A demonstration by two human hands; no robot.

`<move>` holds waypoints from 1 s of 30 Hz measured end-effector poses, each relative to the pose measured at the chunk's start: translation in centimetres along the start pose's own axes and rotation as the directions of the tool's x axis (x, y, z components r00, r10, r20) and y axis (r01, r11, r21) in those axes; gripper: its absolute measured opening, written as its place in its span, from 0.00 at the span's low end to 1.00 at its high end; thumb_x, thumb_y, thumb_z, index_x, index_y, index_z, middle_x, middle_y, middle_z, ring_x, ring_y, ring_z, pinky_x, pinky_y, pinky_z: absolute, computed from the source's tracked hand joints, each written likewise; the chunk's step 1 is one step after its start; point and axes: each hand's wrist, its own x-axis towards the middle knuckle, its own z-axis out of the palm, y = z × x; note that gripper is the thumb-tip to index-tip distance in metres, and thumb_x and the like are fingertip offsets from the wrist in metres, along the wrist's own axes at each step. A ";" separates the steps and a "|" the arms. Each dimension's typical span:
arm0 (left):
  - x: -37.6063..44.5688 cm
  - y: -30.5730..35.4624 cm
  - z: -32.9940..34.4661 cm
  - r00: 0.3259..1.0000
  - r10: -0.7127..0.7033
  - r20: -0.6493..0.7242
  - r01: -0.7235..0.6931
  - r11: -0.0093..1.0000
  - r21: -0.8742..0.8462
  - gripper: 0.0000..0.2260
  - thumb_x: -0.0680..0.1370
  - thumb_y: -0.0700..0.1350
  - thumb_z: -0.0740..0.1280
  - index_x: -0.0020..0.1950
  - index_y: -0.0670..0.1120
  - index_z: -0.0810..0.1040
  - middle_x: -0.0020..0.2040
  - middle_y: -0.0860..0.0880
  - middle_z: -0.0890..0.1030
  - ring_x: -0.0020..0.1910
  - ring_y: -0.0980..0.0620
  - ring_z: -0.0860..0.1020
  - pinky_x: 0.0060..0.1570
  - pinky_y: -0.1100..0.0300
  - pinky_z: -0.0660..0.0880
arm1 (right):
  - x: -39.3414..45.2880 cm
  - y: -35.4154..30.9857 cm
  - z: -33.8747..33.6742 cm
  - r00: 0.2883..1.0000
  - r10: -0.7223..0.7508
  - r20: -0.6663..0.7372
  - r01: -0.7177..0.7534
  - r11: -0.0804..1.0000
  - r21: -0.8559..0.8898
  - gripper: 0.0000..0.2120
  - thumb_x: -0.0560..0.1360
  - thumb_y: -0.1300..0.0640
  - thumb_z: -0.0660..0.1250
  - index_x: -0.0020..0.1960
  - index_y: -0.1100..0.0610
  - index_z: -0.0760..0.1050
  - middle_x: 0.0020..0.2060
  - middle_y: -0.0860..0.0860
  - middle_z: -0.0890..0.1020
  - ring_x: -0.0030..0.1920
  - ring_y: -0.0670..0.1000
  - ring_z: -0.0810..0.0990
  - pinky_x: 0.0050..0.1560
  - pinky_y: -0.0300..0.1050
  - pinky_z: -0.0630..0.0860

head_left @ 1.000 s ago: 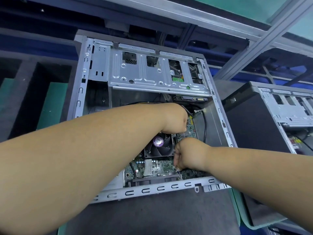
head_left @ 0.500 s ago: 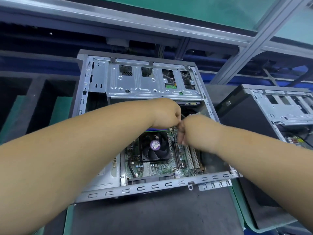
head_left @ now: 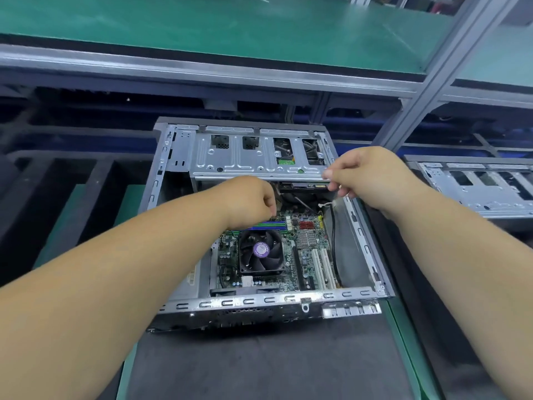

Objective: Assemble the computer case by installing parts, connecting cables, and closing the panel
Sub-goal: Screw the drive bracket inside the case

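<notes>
Head view: the open computer case (head_left: 268, 301) lies at centre on a dark mat (head_left: 259, 359). The left hand (head_left: 251, 202), fingers curled, pinches cables at the fan's (head_left: 261, 251) twelve o'clock. The right hand (head_left: 372, 176), at two o'clock, pinches a white cable tie (head_left: 327, 204) beside the drive bracket (head_left: 253, 166).

Both hands, left hand (head_left: 253, 202) and right hand (head_left: 372, 176), curl over the open computer case (head_left: 360, 226)

Bright, even overhead light, soft sheen on the metal drive cage (head_left: 253, 157), dim shadowed recesses under the shelf (head_left: 202, 30), strong wide-angle bending of straight rails at the edges, forearms near the lens enlarged, slightly soft overall
</notes>
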 end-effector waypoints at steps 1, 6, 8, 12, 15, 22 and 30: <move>-0.1 -0.1 0.1 1.000 -0.010 -0.013 0.010 1.000 -0.020 0.08 0.77 0.42 0.64 0.47 0.52 0.82 0.39 0.60 0.77 0.37 0.59 0.74 0.32 0.64 0.67 | 0.0 0.2 0.0 1.000 0.000 -0.015 0.000 1.000 0.012 0.06 0.77 0.55 0.71 0.43 0.54 0.83 0.34 0.48 0.86 0.33 0.45 0.80 0.47 0.50 0.81; -0.7 -0.9 0.6 0.995 -0.053 -0.086 0.046 0.996 -0.081 0.06 0.77 0.44 0.66 0.46 0.52 0.82 0.38 0.60 0.78 0.39 0.59 0.75 0.35 0.64 0.69 | -0.2 1.2 0.6 0.999 0.000 -0.047 0.005 0.994 0.106 0.07 0.77 0.55 0.70 0.41 0.54 0.83 0.33 0.48 0.85 0.33 0.46 0.79 0.42 0.46 0.77; -0.9 -1.1 0.8 0.990 -0.071 -0.120 0.061 0.994 -0.090 0.05 0.77 0.45 0.67 0.45 0.52 0.82 0.38 0.59 0.78 0.38 0.58 0.75 0.35 0.64 0.68 | -0.1 1.5 1.1 0.998 -0.013 -0.062 0.020 0.993 0.115 0.08 0.77 0.56 0.69 0.40 0.52 0.83 0.32 0.46 0.84 0.32 0.43 0.79 0.40 0.42 0.76; -1.7 -1.6 1.1 0.968 -0.105 -0.227 0.075 0.988 -0.139 0.06 0.77 0.45 0.66 0.42 0.53 0.80 0.36 0.58 0.79 0.36 0.58 0.76 0.34 0.63 0.69 | -0.3 1.8 2.0 0.986 -0.048 -0.159 0.073 0.985 0.159 0.08 0.77 0.57 0.67 0.42 0.52 0.83 0.34 0.47 0.84 0.33 0.42 0.78 0.38 0.39 0.75; -3.2 -2.3 0.6 0.924 -0.121 -0.363 0.027 0.967 -0.253 0.06 0.76 0.45 0.68 0.41 0.54 0.81 0.37 0.56 0.80 0.37 0.58 0.77 0.37 0.63 0.73 | -0.8 1.9 2.7 0.982 -0.069 -0.177 0.092 0.988 0.126 0.08 0.78 0.56 0.67 0.42 0.51 0.82 0.35 0.47 0.84 0.36 0.44 0.81 0.39 0.38 0.77; -7.8 -3.9 -1.2 0.853 -0.190 -0.486 -0.057 0.892 -0.449 0.06 0.76 0.43 0.69 0.42 0.53 0.83 0.40 0.53 0.81 0.37 0.55 0.77 0.37 0.73 0.72 | -1.6 1.5 7.1 0.925 0.096 0.368 0.093 0.881 -0.464 0.13 0.80 0.54 0.64 0.57 0.60 0.81 0.54 0.59 0.82 0.54 0.60 0.81 0.54 0.50 0.80; -11.2 -3.6 -0.9 0.805 -0.299 -0.512 0.019 0.876 -0.482 0.07 0.77 0.44 0.69 0.42 0.55 0.83 0.36 0.55 0.79 0.31 0.62 0.73 0.27 0.73 0.68 | -3.5 -0.9 7.3 0.943 -0.182 0.280 0.227 0.964 -0.137 0.05 0.78 0.51 0.66 0.49 0.45 0.81 0.42 0.42 0.83 0.35 0.45 0.81 0.32 0.39 0.73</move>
